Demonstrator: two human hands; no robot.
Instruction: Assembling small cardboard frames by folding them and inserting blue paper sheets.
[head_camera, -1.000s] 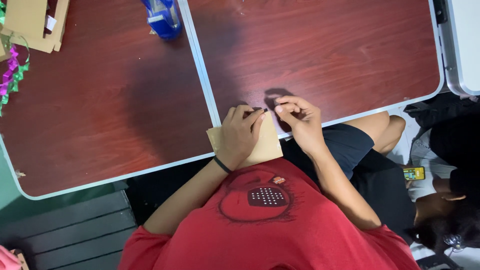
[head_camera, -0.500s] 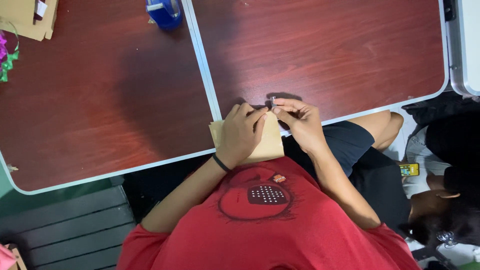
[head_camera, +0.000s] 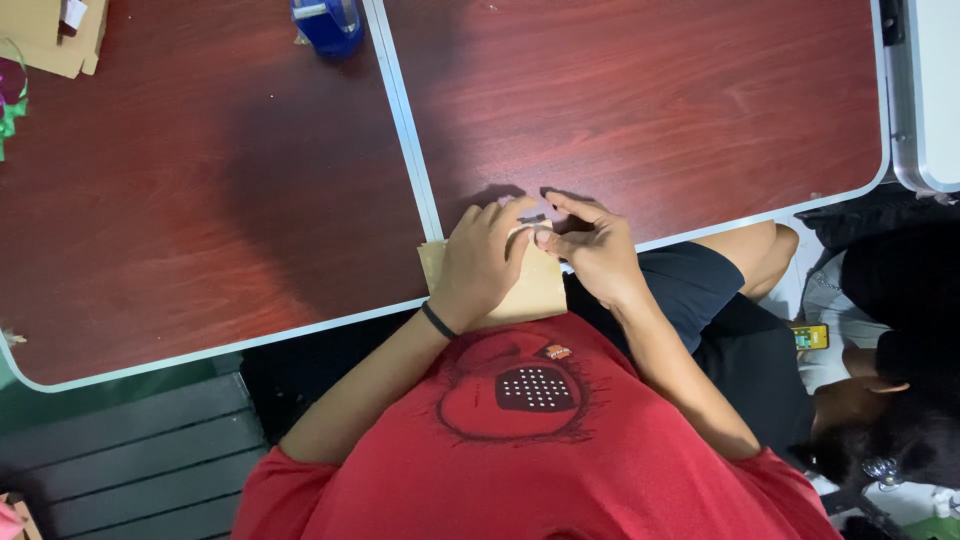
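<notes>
A tan cardboard piece lies at the near edge of the dark red table, partly over my lap. My left hand, with a black band on the wrist, lies across it and covers most of it, its fingers curled at the top edge. My right hand meets it from the right, thumb and forefinger pinching that same top edge next to my left fingertips. What exactly sits between the fingertips is too small to tell.
A blue tape dispenser stands at the table's far edge. Cardboard pieces and green and purple ribbon lie far left. A white table adjoins on the right. Another person sits at right. A dark slatted bench is lower left.
Both hands stayed on the cardboard piece at the table edge. My right fingertips have closed in against my left fingertips at its top edge. The view shifted slightly.
</notes>
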